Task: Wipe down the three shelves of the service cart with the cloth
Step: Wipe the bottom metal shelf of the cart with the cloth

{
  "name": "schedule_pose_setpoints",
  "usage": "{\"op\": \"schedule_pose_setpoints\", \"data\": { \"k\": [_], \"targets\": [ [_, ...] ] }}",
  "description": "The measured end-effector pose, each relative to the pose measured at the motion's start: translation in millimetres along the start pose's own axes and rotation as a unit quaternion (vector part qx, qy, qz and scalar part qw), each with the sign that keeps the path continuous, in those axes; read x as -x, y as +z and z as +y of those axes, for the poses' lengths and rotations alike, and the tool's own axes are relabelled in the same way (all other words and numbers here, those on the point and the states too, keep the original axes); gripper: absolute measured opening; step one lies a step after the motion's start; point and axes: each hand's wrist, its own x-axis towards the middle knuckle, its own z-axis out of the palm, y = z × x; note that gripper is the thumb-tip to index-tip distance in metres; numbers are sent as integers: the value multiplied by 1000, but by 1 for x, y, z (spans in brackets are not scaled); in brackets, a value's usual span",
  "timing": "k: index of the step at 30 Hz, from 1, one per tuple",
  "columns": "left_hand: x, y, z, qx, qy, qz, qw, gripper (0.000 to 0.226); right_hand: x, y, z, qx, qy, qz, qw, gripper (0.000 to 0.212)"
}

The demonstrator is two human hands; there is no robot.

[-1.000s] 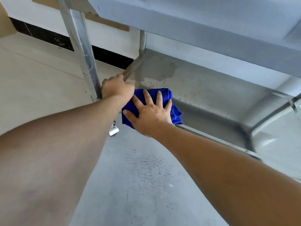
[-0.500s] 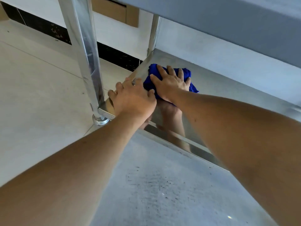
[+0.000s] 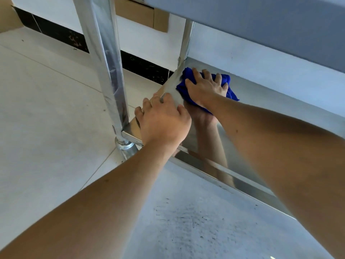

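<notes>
The blue cloth (image 3: 230,94) lies on the bottom steel shelf (image 3: 270,116) of the cart, near its far left corner. My right hand (image 3: 206,88) presses flat on the cloth with fingers spread, covering most of it. My left hand (image 3: 164,120) rests on the shelf's left rim near the front corner, its fingers curled over the edge. The shiny shelf mirrors my right forearm. The shelf above (image 3: 261,21) overhangs the top of the view.
A steel front-left post (image 3: 104,62) rises from a round foot (image 3: 125,146) on the floor. A rear post (image 3: 186,40) stands by the cloth. Pale floor tiles (image 3: 46,118) stretch to the left, grey concrete floor (image 3: 196,221) lies in front, and a white wall with black skirting is behind.
My right hand slid the cloth from the shelf's front edge to its far left corner. My left hand moved from beside the post onto the shelf's left rim.
</notes>
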Motion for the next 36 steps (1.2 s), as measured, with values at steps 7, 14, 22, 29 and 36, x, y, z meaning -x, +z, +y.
{"op": "schedule_pose_setpoints", "data": {
  "k": [7,14,22,29,36],
  "targets": [
    [-2,-3,1,107,-15,29,994,51,30,-1,-13,-26,-36,-18,999,54],
    [-1,-17,3,189,-47,57,979,56,100,-1,-16,-18,-128,-41,991,56],
    [7,-29,6,232,-74,2,970,38,189,-10,0,-30,-187,-57,980,58],
    [34,-39,42,98,-20,-34,994,51,241,-16,51,5,-194,-20,981,65],
    [65,-30,104,83,79,-54,992,54,285,-21,129,43,-183,44,981,64]
  ]
}}
